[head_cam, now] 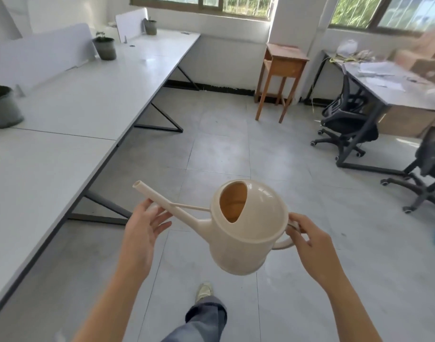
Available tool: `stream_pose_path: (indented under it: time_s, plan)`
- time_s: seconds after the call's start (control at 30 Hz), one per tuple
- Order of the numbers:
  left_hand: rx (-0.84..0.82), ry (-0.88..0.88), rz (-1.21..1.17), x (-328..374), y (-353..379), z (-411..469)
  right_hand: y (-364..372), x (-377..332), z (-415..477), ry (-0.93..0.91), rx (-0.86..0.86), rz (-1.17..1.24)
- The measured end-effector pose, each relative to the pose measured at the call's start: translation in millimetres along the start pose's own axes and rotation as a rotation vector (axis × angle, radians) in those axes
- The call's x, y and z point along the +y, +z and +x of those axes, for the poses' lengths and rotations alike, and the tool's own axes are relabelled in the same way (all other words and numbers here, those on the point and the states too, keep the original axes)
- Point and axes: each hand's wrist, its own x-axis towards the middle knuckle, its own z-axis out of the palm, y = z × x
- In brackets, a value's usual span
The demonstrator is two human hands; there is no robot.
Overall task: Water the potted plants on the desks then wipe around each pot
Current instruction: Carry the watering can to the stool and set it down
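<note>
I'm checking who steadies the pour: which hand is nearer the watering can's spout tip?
Left. The left hand lies open just below the spout tip, touching the spout; the right hand grips the handle at the opposite end of the watering can.

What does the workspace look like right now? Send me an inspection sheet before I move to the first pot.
Surface: long white desks along the left, with white divider panels.
Job's things: cream watering can held over the floor, spout towards the desks; grey near pot, middle pot and far pot stand on the desks; no wiping cloth seen.
Clutter: papers and bags on the right desk.
Hands: left hand supports the spout with relaxed fingers; right hand grips the handle.
Cables: what looks like a yellowish cable hangs off the right desk's end.
Surroundings: wooden stand, two black office chairs, windows, tiled floor.
</note>
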Motion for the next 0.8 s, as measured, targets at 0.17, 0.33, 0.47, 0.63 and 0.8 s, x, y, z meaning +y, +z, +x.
stream_pose_path:
  time_s: [0.17, 0.33, 0.47, 0.63, 0.8]
  plan:
    - [-0.077, -0.009, 0.007, 0, 40, 74, -3, 9, 58, 0.039, -0.004, -0.007]
    - [-0.126, -0.03, 0.003, -4, 81, 161, -5, 19, 135, 0.062, -0.009, -0.016]
    - [-0.16, -0.047, 0.001, -9, 119, 214, 0, 37, 188, 0.123, 0.069, 0.008]
    - [-0.162, -0.094, 0.018, -24, 165, 270, -4, 65, 249, 0.188, 0.085, 0.009]
    - [-0.172, -0.1, 0.051, -42, 220, 319, -24, 104, 316, 0.179, 0.063, 0.019]
